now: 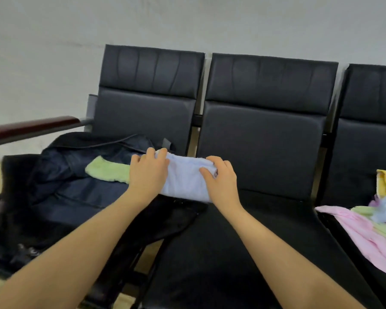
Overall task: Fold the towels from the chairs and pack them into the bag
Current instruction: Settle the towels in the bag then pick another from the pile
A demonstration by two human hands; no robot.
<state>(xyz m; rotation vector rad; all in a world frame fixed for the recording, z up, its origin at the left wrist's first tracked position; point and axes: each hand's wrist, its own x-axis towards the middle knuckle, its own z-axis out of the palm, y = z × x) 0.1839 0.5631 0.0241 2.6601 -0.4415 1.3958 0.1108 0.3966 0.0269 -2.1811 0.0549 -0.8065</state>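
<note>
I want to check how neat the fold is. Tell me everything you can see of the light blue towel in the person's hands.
The light blue towel is folded into a compact, thick rectangle of soft, fluffy terry-like cloth, pale blue to white. It lies roughly flat, spanning the gap between the left and middle chairs, its left end over the dark bag beside a green towel. The left hand grips its left end and the right hand its right end, fingers curled over the far edge. A small label shows by the right fingers.
</note>
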